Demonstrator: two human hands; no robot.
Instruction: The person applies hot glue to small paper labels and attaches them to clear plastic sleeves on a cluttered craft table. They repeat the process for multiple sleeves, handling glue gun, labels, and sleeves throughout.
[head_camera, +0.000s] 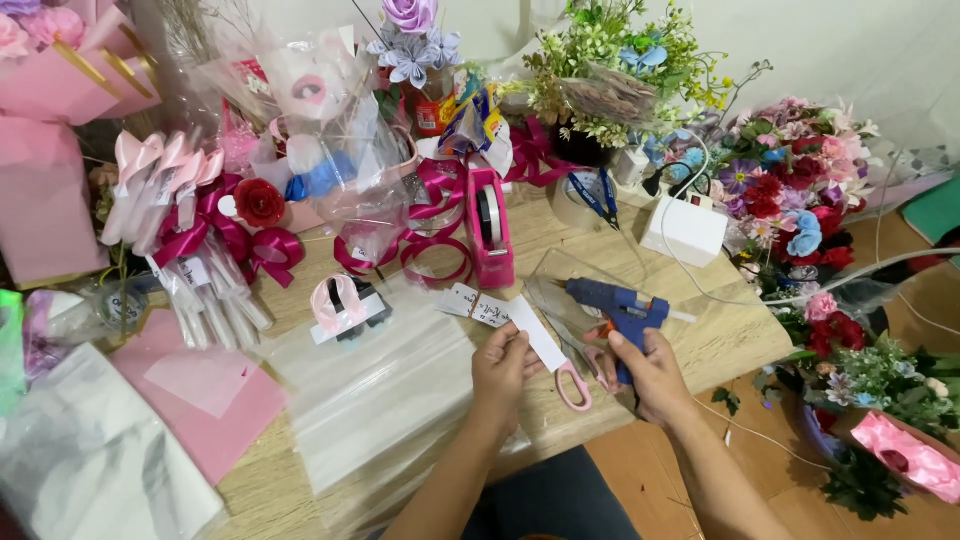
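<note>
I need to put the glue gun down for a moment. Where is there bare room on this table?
Bare wood shows between the white box and the glue gun, and along the table edge right of the right hand. The back is crowded with ribbons, tape dispenser and flowers; cellophane covers the middle.

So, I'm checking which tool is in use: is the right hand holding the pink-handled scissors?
No, the right hand grips the blue glue gun, while the pink-handled scissors lie on the table.
</note>
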